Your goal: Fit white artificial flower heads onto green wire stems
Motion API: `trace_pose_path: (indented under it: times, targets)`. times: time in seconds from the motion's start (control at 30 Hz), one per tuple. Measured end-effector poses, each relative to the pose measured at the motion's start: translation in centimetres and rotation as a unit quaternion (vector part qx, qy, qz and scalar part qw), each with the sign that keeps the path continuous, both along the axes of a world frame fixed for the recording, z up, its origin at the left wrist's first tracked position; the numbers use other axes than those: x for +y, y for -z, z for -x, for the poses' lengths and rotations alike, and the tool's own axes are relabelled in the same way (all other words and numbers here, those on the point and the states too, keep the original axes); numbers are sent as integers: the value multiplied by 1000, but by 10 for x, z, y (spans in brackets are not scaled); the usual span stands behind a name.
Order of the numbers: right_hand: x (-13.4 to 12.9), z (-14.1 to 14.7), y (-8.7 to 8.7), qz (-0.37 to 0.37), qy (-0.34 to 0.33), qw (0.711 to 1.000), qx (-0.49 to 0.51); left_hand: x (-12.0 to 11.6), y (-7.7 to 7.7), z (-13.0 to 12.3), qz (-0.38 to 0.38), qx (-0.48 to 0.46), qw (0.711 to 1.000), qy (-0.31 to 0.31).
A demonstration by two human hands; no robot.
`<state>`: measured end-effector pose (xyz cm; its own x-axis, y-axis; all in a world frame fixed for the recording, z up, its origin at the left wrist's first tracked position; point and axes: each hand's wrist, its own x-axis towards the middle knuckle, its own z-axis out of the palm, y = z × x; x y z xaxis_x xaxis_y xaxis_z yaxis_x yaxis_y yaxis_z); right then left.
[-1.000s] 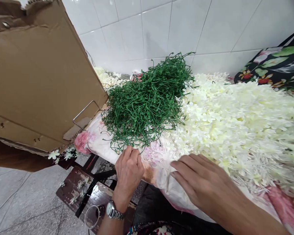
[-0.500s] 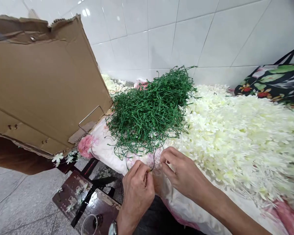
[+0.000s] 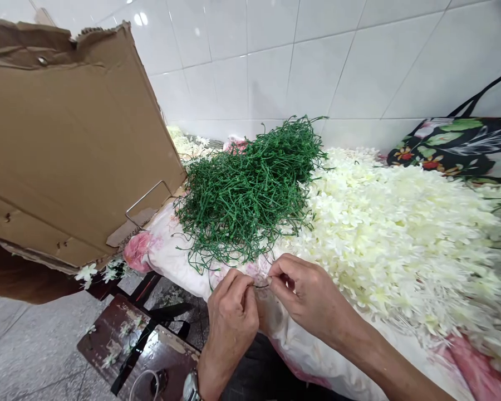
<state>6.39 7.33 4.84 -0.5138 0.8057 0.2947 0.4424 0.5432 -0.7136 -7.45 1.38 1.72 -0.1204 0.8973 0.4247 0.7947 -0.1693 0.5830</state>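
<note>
The stems (image 3: 250, 195) are green, the blossoms (image 3: 392, 223) creamy white, the cardboard (image 3: 75, 133) brown, the bag (image 3: 463, 145) black with floral print.

Flower workshop: heaped stems (image 3: 250, 195), blossoms (image 3: 392, 234)

A thin dark stem (image 3: 261, 286), curving upward from the left hand (image 3: 232, 313) half a second ago, now runs nearly level to the right hand (image 3: 311, 291), the two hands closer together than a second earlier.

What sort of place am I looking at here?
Likely a makeshift indoor craft workspace, though home or shop isn't clear: green stems and pale artificial-looking flower heads lie heaped before a white tiled wall.
</note>
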Motion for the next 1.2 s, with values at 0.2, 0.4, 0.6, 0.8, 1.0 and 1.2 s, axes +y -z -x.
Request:
trace_pose_path:
  times: [0.2,0.4,0.6,0.8,1.0,1.2]
  targets:
    - [-13,-11,12,103,50,986,119,-9,-1,-6,-54,-134,989,-14]
    - [-6,2,17,142,72,967,201,-22,5,-10,-51,-320,944,-70]
    - [8,11,5,135,105,965,201,-21,6,-13,-39,-375,924,-59]
    - [-22,-3,0,99,104,939,312,-19,3,-27,74,-523,849,15]
    - [-61,-15,12,329,1,818,472,-1,-10,-44,95,-720,687,39]
    - [-75,-22,23,482,-21,738,471,-5,-18,-54,91,-693,706,113]
